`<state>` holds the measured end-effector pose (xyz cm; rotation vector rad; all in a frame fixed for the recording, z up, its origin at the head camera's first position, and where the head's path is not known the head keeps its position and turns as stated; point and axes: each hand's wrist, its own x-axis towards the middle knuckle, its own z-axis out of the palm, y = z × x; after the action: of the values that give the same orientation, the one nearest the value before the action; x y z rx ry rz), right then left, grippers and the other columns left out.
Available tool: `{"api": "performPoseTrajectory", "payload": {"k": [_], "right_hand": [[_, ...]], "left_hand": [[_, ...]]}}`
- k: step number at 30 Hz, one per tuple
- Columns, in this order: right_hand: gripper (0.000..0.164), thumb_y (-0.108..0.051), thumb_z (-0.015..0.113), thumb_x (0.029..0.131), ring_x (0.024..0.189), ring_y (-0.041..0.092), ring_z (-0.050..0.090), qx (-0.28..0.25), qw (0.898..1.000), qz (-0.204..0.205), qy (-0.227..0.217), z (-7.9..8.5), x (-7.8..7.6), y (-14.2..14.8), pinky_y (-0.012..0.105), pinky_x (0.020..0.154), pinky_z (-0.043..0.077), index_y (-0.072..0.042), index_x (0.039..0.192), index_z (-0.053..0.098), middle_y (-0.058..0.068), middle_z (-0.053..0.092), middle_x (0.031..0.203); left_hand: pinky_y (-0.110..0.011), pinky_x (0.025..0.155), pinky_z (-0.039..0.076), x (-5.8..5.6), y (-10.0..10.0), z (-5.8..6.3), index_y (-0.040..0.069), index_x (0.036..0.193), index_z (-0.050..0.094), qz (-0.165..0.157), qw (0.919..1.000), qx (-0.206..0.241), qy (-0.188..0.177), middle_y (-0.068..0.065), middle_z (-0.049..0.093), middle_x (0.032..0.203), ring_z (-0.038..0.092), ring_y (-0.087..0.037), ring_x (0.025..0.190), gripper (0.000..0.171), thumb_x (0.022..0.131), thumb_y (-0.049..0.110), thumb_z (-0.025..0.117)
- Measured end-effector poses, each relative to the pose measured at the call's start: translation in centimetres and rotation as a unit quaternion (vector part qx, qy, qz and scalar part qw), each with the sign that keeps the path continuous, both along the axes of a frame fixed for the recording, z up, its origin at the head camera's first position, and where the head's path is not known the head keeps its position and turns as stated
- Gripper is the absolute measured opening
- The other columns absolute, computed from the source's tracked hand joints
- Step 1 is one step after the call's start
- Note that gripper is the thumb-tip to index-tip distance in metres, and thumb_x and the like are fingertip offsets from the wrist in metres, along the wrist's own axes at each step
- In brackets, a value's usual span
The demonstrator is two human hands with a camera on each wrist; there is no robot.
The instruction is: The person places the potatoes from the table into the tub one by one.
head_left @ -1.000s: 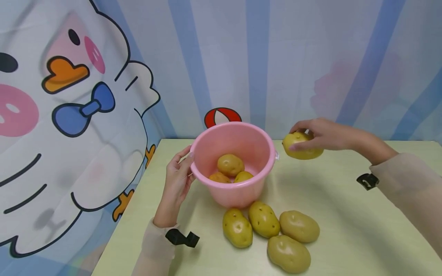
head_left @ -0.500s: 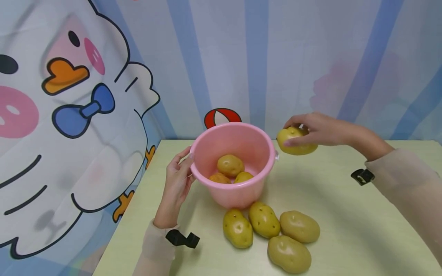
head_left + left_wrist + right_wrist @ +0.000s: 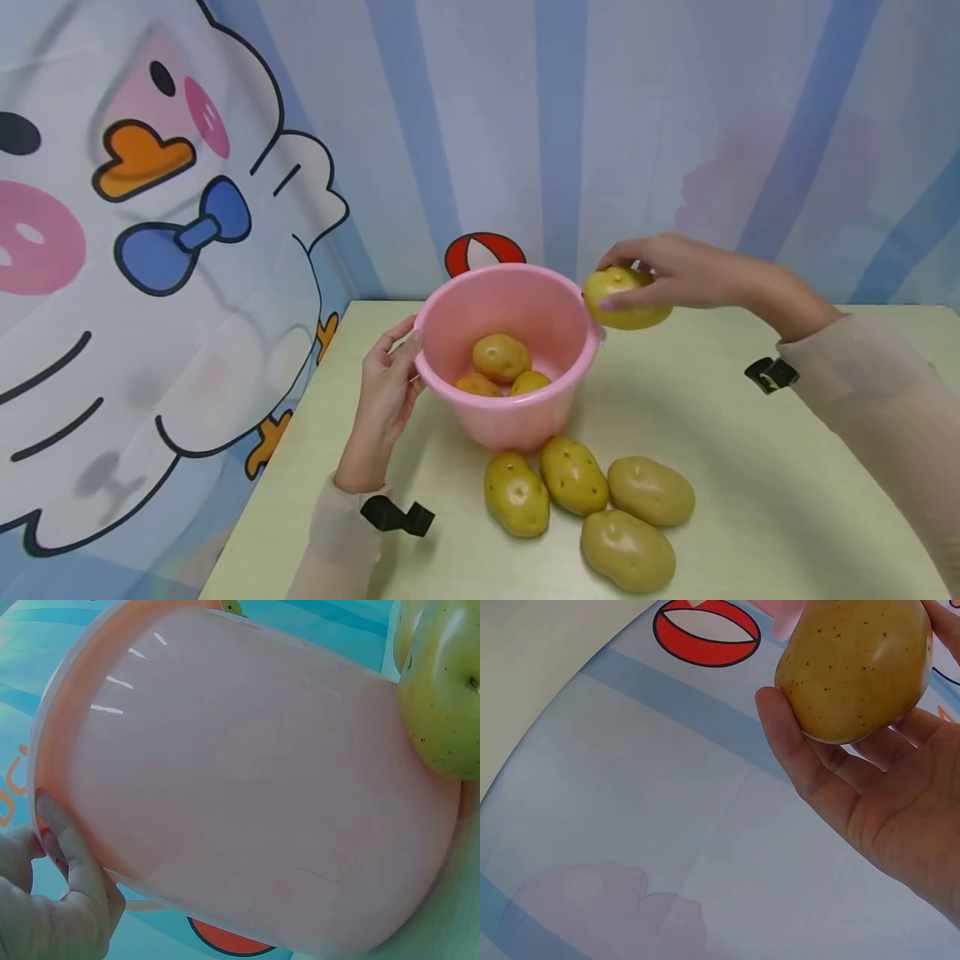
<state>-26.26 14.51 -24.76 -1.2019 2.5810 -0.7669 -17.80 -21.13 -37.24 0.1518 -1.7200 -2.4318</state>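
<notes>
A pink bucket stands on the table, tipped a little toward the camera in the head view. My left hand pinches its left rim between thumb and fingers; the left wrist view shows the bucket's smooth side and the thumb at the rim. Inside lie three potatoes, the largest a tan potato. My right hand grips a yellow potato in the air at the bucket's right rim. In the right wrist view, speckles dot that potato, with fingers curled beneath it.
Several potatoes lie on the pale table in front of the bucket: a yellow potato, a spotted potato, a tan potato and another tan potato. A printed cloth hangs behind the table.
My right hand has moved left and slightly upward with the yellow potato, from right of the bucket to its rim. The left hand and bucket stay in place.
</notes>
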Motion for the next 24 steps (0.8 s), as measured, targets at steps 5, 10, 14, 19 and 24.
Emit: {"api": "performPoseTrajectory", "payload": {"k": [5, 10, 14, 19, 24], "right_hand": [[0.043, -0.035, 0.072, 0.093, 0.087, 0.017, 0.058, -0.001, 1.000, 0.005, -0.006, 0.2, 0.0, -0.6, 0.032, 0.071, 0.053, -0.007, 0.125, 0.063, 0.000, 0.065, 0.102], [0.042, -0.035, 0.072, 0.093, 0.088, 0.018, 0.058, -0.006, 1.000, 0.011, -0.011, 0.2, -0.2, -1.4, 0.033, 0.072, 0.055, -0.008, 0.123, 0.063, 0.000, 0.065, 0.102], [0.043, -0.036, 0.072, 0.092, 0.090, 0.018, 0.058, -0.008, 1.000, 0.024, -0.012, 0.2, -0.1, -2.1, 0.033, 0.073, 0.055, -0.007, 0.123, 0.063, 0.000, 0.065, 0.103], [0.044, -0.035, 0.072, 0.093, 0.089, 0.018, 0.058, -0.008, 0.999, 0.039, -0.012, 0.3, 0.1, -3.1, 0.033, 0.072, 0.056, -0.006, 0.124, 0.062, 0.001, 0.065, 0.102], [0.046, -0.037, 0.072, 0.092, 0.090, 0.019, 0.058, -0.007, 0.999, 0.052, -0.015, 0.3, 0.3, -4.2, 0.033, 0.074, 0.056, -0.006, 0.126, 0.062, 0.001, 0.065, 0.104]], "left_hand": [[-0.030, 0.079, 0.058, -0.1, 0.0, 0.0, 0.008, 0.141, 0.050, 0.000, 1.0000, -0.002, -0.002, -0.021, 0.060, 0.130, 0.070, -0.021, 0.089, 0.043, 0.101, 0.018, 0.061], [-0.029, 0.077, 0.059, -0.1, 0.1, 0.0, 0.007, 0.141, 0.050, 0.001, 1.0000, 0.004, 0.000, -0.022, 0.059, 0.130, 0.070, -0.021, 0.088, 0.043, 0.101, 0.017, 0.061], [-0.028, 0.076, 0.059, -0.1, 0.1, 0.0, 0.006, 0.142, 0.049, 0.000, 0.9999, 0.008, 0.006, -0.019, 0.063, 0.124, 0.070, -0.019, 0.083, 0.044, 0.101, 0.016, 0.061], [-0.027, 0.075, 0.059, 0.0, 0.2, 0.0, 0.006, 0.142, 0.048, -0.003, 0.9999, 0.009, 0.011, -0.015, 0.065, 0.118, 0.069, -0.017, 0.080, 0.044, 0.101, 0.015, 0.061], [-0.028, 0.076, 0.059, -0.1, 0.1, 0.0, 0.005, 0.142, 0.048, -0.001, 0.9999, 0.006, 0.011, -0.016, 0.064, 0.121, 0.070, -0.018, 0.082, 0.044, 0.101, 0.015, 0.060]]}}
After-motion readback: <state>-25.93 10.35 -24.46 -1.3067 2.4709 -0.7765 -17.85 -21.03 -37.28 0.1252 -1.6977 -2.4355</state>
